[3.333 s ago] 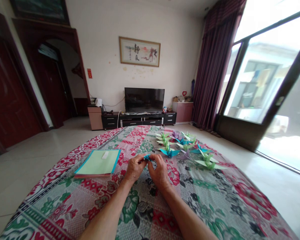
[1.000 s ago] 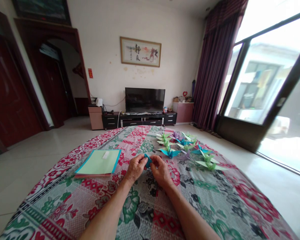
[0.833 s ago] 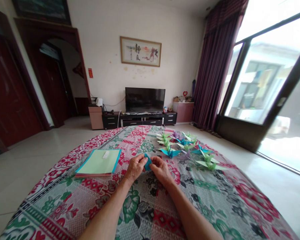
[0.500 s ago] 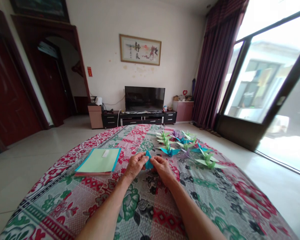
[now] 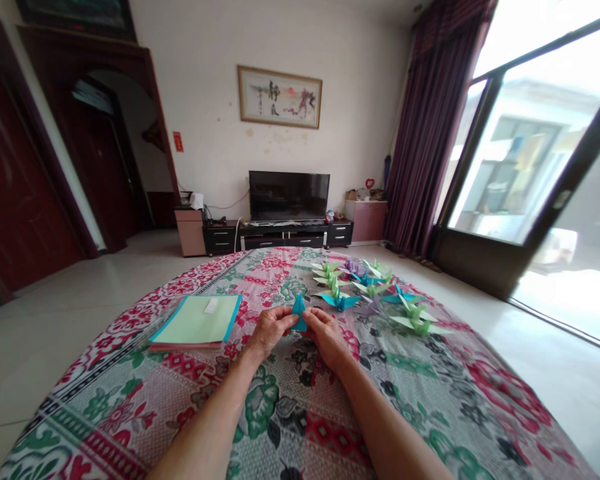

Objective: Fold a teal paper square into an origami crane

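Observation:
A small piece of folded blue origami paper (image 5: 299,313) is held up over the table, its pointed tip upward. My left hand (image 5: 271,331) pinches its left edge between thumb and fingers. On the other side, my right hand (image 5: 325,332) grips the right edge the same way. Fingers cover the lower part of the paper. Beyond my right hand stand several finished paper cranes, among them a blue crane (image 5: 340,301), a light green crane (image 5: 419,323) and a purple crane (image 5: 371,306).
To the left lies a stack of coloured paper (image 5: 196,321), light green over blue, with a small white piece (image 5: 211,306) on top. A patterned cloth (image 5: 285,427) covers the round table. Past the table, a television (image 5: 289,196) stands on a black cabinet (image 5: 280,235).
The folded blue paper now shows a broader, flatter face, and its tip points more upright. Both hands keep their pinch and have shifted only slightly.

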The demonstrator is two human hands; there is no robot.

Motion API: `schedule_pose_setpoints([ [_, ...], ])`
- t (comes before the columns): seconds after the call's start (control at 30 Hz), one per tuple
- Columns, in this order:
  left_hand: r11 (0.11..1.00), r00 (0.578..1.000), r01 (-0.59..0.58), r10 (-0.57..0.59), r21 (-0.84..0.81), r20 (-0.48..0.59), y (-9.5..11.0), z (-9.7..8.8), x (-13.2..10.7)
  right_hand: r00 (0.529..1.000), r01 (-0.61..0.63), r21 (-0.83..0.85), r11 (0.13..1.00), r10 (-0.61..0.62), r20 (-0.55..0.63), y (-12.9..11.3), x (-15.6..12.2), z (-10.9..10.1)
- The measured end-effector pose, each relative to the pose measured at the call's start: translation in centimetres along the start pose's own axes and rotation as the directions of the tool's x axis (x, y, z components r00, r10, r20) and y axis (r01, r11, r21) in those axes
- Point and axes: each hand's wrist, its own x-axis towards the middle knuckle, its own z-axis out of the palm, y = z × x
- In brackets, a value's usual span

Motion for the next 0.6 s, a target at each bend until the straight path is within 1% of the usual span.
schedule_pose_setpoints([
  [0.2,0.999,0.999,0.013,-0.015,0.04,0.047,0.12,0.09,-0.2,1.0,-0.011,0.075,0.997,0.011,0.004,-0.06,-0.12,0.01],
  [0.3,0.998,0.998,0.013,-0.017,0.058,0.064,0.09,0.03,-0.26,1.0,0.006,0.082,0.997,-0.004,-0.022,-0.02,-0.11,0.07],
  [0.43,0.998,0.997,0.03,-0.034,0.049,0.074,0.12,0.1,-0.34,0.994,0.05,0.03,0.998,-0.047,-0.1,0.2,-0.02,0.14],
  [0.53,1.0,0.996,0.031,-0.031,0.004,0.09,0.21,0.43,-0.45,0.983,0.092,-0.04,0.995,-0.097,-0.156,0.28,-0.01,0.26],
  [0.6,0.999,0.995,0.024,-0.02,-0.039,0.094,0.2,0.69,-0.47,0.979,0.103,-0.057,0.993,-0.112,-0.171,0.3,0.0,0.34],
])
